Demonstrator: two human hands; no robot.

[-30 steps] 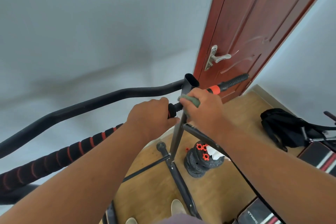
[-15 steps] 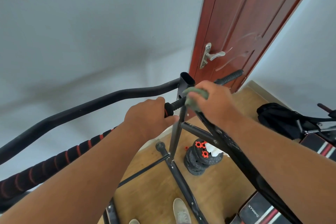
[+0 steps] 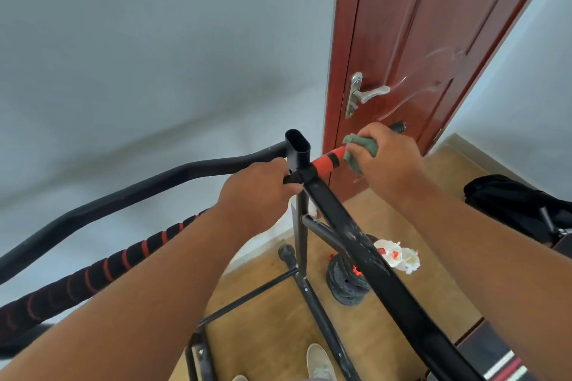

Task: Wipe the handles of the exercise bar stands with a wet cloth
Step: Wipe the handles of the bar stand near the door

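Two bare arms reach forward, both hands busy.

The left hand [image 3: 258,190] is curled tight around a black grip [image 3: 291,179], knuckles up. The right hand [image 3: 388,161] is farther out, fingers bent around a green cloth [image 3: 360,150] on a red and black grip [image 3: 325,162]. Both arms stretch out from below.

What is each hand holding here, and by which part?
Right hand grips the green cloth, wrapped round the handle past its red collar. Left hand grips the black handle stub beside the upright post.
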